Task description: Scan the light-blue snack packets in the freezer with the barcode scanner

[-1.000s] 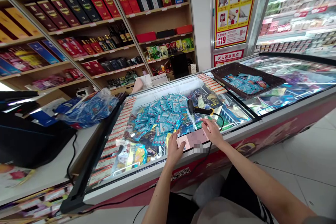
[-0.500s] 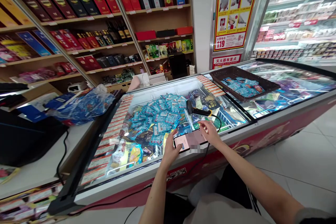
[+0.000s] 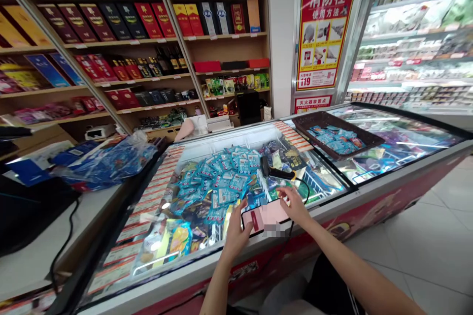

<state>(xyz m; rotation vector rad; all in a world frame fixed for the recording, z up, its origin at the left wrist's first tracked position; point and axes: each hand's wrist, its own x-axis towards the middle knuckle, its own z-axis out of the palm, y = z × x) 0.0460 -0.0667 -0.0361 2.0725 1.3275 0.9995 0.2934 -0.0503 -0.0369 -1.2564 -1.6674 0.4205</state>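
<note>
A smartphone is held sideways over the near edge of a glass-topped chest freezer, its screen lit pale pink and partly blurred out. My left hand grips its left end, thumb over the screen. At the other end, my right hand is closed on the phone's right edge with bent fingers. Just beyond the phone, a black-and-yellow barcode scanner lies on the glass with its cable curling toward my right hand. Many small blue snack packets are heaped on the glass beyond my left hand.
The freezer's glass lid spans the front, with packaged goods beneath. A brown tray of blue packets rests farther right. On the left counter sits a clear bag of blue packets. Wall shelves hold boxes and bottles.
The view has tilted up, so shelves and poster sit lower in the picture. Both hands still hold the phone, whose screen content looks different.
</note>
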